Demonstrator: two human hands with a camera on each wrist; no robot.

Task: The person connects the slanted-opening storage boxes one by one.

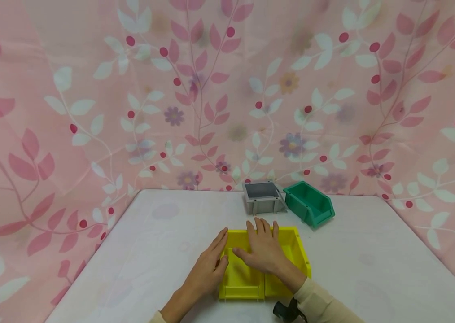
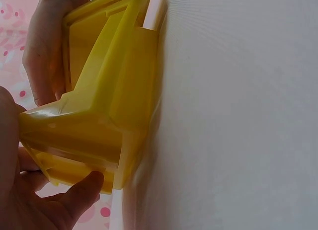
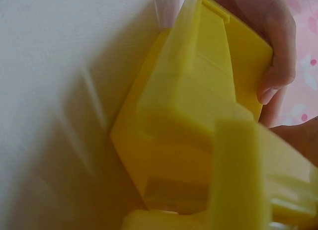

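Two yellow bins stand side by side on the table, the left bin and the right bin, their inner walls together. Along the outer side of the left bin lies my left hand, fingers extended forward and thumb near the rim; in the left wrist view its thumb touches the bin's wall. My right hand reaches over the inner walls with fingers spread toward the far rim and thumb out over the left bin. Part of the right bin is hidden under the right forearm.
Farther back on the white table stand a grey bin and, beside it on the right, a green bin set at an angle. A pink floral cloth hangs behind the table. A black device sits at the right wrist.
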